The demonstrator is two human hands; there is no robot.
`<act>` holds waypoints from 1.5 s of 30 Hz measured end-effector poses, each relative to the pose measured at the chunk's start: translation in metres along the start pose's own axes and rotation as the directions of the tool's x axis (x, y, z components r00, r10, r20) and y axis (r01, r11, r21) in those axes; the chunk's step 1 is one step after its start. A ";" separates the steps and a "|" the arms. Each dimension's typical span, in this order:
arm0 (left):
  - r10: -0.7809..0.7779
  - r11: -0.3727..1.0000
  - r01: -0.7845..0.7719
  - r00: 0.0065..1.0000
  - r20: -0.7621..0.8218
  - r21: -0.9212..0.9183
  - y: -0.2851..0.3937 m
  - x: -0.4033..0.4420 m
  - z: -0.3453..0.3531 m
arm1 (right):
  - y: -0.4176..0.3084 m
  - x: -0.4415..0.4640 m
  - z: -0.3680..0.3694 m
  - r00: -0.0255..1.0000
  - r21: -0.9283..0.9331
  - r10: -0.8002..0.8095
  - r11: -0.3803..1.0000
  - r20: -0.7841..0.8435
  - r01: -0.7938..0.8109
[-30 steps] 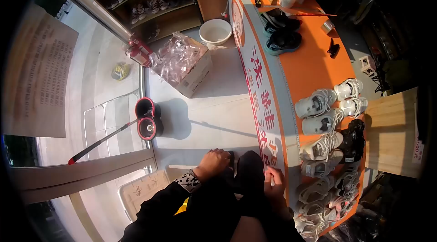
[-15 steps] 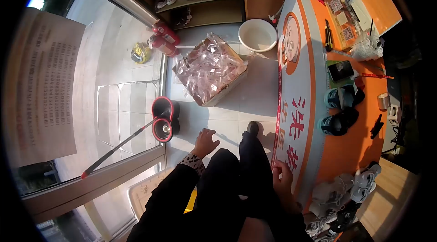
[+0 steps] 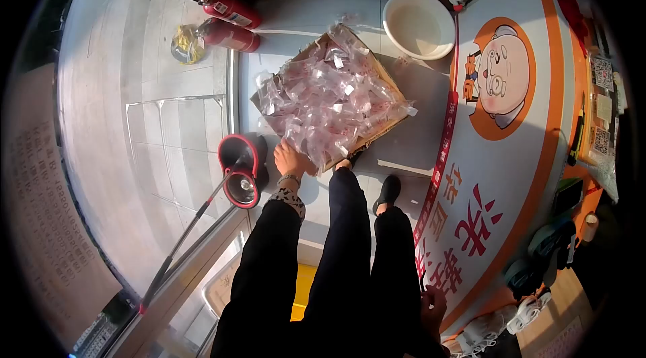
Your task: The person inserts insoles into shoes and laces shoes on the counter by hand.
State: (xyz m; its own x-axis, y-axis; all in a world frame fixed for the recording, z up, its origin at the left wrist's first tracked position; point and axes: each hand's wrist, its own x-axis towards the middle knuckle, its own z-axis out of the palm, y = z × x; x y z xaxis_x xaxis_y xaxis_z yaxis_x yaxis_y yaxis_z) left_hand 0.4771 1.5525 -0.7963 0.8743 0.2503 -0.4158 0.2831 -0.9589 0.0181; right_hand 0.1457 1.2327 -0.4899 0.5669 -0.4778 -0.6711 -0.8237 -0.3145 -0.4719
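A cardboard box (image 3: 383, 130) on the floor is heaped with crumpled clear plastic bags (image 3: 323, 99), some with small white labels. My left hand (image 3: 289, 158) reaches down to the box's near left side, fingers stretched out and open; whether the fingertips touch the bags or the cardboard is unclear. Low beside the counter (image 3: 491, 169), my right hand (image 3: 433, 305) hangs in shade with its fingers curled; anything inside them is hidden. My forward foot is partly under the box's near corner.
A black and red mop bucket (image 3: 240, 190) with a mop handle (image 3: 182, 243) stands left of my hand. Two red fire extinguishers (image 3: 229, 35) lie behind it by the glass door. A white basin (image 3: 418, 25) sits beyond the box. Shoes (image 3: 531, 314) rest at the right.
I have stepped closer to the box, which appears larger. My left hand has moved forward to the box's side. My right hand has dropped lower along the counter.
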 end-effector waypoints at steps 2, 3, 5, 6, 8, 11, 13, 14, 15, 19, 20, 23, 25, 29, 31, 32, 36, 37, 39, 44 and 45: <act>-0.042 0.999 0.041 0.996 -0.080 -0.010 -0.008 0.029 0.029 | -0.011 0.006 0.020 0.997 0.045 0.070 0.996 0.039 -0.072; -0.046 0.999 0.046 0.997 -0.058 -0.001 -0.004 0.035 0.030 | -0.019 0.010 0.029 0.995 0.034 0.090 0.995 0.048 -0.091; -0.082 0.996 0.081 0.996 -0.018 -0.027 0.003 0.043 0.022 | -0.039 0.014 0.045 0.986 0.046 0.098 0.993 0.132 -0.105; -0.051 0.999 0.051 0.997 0.065 -0.004 0.000 0.044 0.017 | -0.047 0.017 0.052 0.983 0.029 0.109 0.993 0.146 -0.115; 0.029 0.999 -0.027 0.999 0.029 -0.042 -0.002 0.039 -0.001 | -0.069 0.020 0.061 0.977 0.018 0.133 0.990 0.168 -0.138; 0.201 0.970 -0.203 0.979 -0.030 -0.136 -0.017 0.042 -0.025 | -0.088 0.025 0.068 0.974 0.024 0.147 0.988 0.174 -0.154; 0.549 0.836 -0.549 0.833 -0.070 0.023 -0.031 0.056 -0.047 | -0.100 0.027 0.072 0.974 0.033 0.153 0.986 0.164 -0.161; 0.528 0.831 -0.541 0.840 0.124 0.128 -0.037 0.066 -0.055 | -0.106 0.028 0.073 0.976 0.036 0.150 0.987 0.158 -0.158; 0.529 0.781 -0.582 0.810 0.253 0.229 -0.047 0.078 -0.058 | -0.111 0.029 0.074 0.977 0.039 0.149 0.987 0.151 -0.156; 0.492 0.575 -0.677 0.735 0.467 0.459 -0.055 0.122 -0.048 | -0.111 0.025 0.085 0.981 0.067 0.162 0.983 0.105 -0.170; 0.500 0.559 -0.691 0.722 0.478 0.459 -0.051 0.130 -0.050 | -0.109 0.024 0.087 0.982 0.065 0.151 0.985 0.112 -0.159; 0.435 0.523 -0.693 0.718 0.544 0.496 -0.034 0.133 -0.058 | -0.105 0.012 0.091 0.982 0.086 0.164 0.981 0.098 -0.172; 0.489 0.585 -0.686 0.723 0.487 0.431 -0.026 0.121 -0.070 | -0.104 0.007 0.095 0.984 0.132 0.169 0.976 0.057 -0.175; 0.630 0.746 -0.666 0.696 0.344 -0.020 -0.031 0.090 -0.087 | -0.102 -0.006 0.097 0.982 0.234 0.186 0.956 -0.020 -0.176; 0.714 0.695 -0.715 0.677 0.179 -0.071 -0.025 0.060 -0.110 | -0.098 -0.015 0.099 0.980 0.295 0.186 0.942 -0.065 -0.159; 0.741 0.671 -0.732 0.654 0.154 -0.118 -0.017 0.044 -0.126 | -0.095 -0.020 0.101 0.981 0.310 0.168 0.941 -0.092 -0.133; 0.886 0.463 -0.832 0.449 0.119 -0.305 0.024 -0.038 -0.183 | -0.089 -0.044 0.109 0.966 0.413 0.163 0.908 -0.203 -0.066; 0.943 0.334 -0.855 0.306 0.135 -0.398 0.033 -0.060 -0.190 | -0.086 -0.054 0.110 0.958 0.449 0.162 0.893 -0.236 -0.041; 0.956 0.202 -0.741 0.009 0.292 -0.640 0.063 -0.120 -0.214 | -0.067 -0.074 0.122 0.961 0.550 0.189 0.834 -0.203 -0.048; 0.522 0.440 -0.436 -0.588 0.618 -0.785 0.104 -0.291 -0.222 | -0.042 -0.150 0.096 0.913 0.693 0.104 0.687 -0.394 0.221; 0.401 0.583 -0.409 -0.607 0.686 -0.702 0.105 -0.328 -0.222 | -0.031 -0.169 0.094 0.800 0.588 0.067 0.715 -0.596 0.379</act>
State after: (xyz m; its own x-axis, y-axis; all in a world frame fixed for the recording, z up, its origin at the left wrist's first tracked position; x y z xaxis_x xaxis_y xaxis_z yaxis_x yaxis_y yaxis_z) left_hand 0.3071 1.3997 -0.4565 -0.6878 -0.6277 -0.3646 0.0840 -0.5678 0.8189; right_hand 0.0765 1.3997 -0.4157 0.3901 -0.8923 -0.2271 -0.3654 0.0763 -0.9277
